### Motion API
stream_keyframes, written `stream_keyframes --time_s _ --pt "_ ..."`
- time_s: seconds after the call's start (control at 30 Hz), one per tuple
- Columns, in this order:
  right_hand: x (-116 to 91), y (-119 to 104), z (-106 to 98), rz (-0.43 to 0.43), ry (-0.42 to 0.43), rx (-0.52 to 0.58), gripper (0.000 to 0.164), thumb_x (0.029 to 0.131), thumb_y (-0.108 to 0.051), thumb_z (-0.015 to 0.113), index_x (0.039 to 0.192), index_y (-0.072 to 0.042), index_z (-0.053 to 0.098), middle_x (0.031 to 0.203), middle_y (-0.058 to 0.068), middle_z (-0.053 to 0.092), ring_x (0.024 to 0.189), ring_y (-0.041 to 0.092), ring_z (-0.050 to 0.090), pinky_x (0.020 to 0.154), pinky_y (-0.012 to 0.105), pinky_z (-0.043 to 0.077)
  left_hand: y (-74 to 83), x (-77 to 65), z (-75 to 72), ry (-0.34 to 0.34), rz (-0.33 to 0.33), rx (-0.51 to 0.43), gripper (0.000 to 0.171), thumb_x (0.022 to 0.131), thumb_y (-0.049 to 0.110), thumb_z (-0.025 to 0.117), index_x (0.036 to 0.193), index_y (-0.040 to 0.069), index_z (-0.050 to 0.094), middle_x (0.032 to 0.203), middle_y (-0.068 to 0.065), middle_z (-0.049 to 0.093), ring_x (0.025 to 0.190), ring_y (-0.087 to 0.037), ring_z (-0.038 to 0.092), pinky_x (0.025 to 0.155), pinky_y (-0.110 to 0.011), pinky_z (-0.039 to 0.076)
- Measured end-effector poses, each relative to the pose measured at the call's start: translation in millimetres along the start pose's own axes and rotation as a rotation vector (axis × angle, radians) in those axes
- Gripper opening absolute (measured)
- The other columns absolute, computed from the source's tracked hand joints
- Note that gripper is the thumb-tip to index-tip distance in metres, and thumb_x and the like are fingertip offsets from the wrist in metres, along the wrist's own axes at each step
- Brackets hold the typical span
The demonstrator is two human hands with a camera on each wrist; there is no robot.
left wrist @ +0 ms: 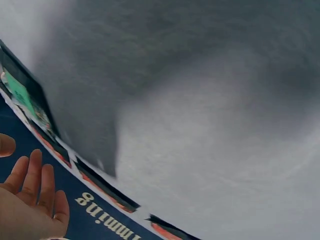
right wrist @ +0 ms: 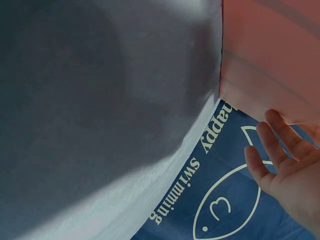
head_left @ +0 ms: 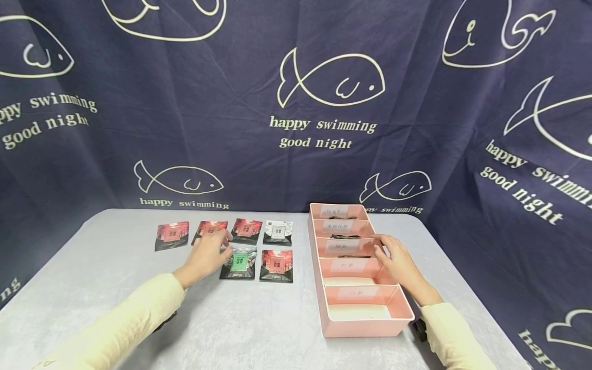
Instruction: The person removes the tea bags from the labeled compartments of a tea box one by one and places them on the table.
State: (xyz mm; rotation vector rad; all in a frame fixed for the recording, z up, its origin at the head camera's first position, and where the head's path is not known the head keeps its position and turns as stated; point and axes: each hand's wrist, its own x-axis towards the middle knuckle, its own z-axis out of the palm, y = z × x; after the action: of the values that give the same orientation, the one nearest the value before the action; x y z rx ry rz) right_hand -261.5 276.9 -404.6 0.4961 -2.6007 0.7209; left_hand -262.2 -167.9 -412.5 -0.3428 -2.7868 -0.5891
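Observation:
My left hand [head_left: 209,255] is over the packets, fingers spread and relaxed, with nothing between them. Just right of its fingertips lies a green-labelled tea sachet [head_left: 239,263]. Behind the hand is a red tea sachet [head_left: 210,229], partly covered by it. In the left wrist view the left hand [left wrist: 35,200] shows its fingers extended. My right hand [head_left: 399,259] rests at the right rim of a pink divided box [head_left: 365,329], fingers loosely bent. The right wrist view shows the right hand [right wrist: 292,167] with fingertips against the box's outer wall [right wrist: 270,60].
More red sachets lie at the far left [head_left: 172,235], in the back row [head_left: 246,230] and in front [head_left: 276,266]. A white-labelled sachet [head_left: 278,233] is near the box. The box's three back compartments hold dark packets; paper labels mark its dividers. A patterned curtain [head_left: 250,133] hangs behind.

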Motion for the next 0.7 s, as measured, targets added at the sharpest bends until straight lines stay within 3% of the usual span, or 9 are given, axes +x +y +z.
stream_keyframes --time_s 0.23,0.7 --pt "0 0 0 0.015 -0.015 0.000 0.029 0.088 -0.008 0.051 0.115 0.003 0.055 0.106 0.018 0.060 0.101 0.034 0.051 0.089 0.051 0.037 16.9 1.0 2.5 0.022 0.107 -0.037 0.017 0.080 0.018 0.061 0.097 0.013 0.061 0.090 0.000 0.066 0.089 -0.024 0.059 0.084 -0.051 0.037" --pt "0 -1 -1 0.032 -0.028 0.001 0.029 0.089 -0.009 0.051 0.116 0.002 0.055 0.108 0.019 0.059 0.103 0.035 0.051 0.090 0.052 0.037 60.8 7.5 8.0 -0.009 0.292 -0.025 0.019 0.083 0.021 0.061 0.100 0.015 0.060 0.090 0.002 0.064 0.089 -0.019 0.056 0.082 -0.045 0.039"
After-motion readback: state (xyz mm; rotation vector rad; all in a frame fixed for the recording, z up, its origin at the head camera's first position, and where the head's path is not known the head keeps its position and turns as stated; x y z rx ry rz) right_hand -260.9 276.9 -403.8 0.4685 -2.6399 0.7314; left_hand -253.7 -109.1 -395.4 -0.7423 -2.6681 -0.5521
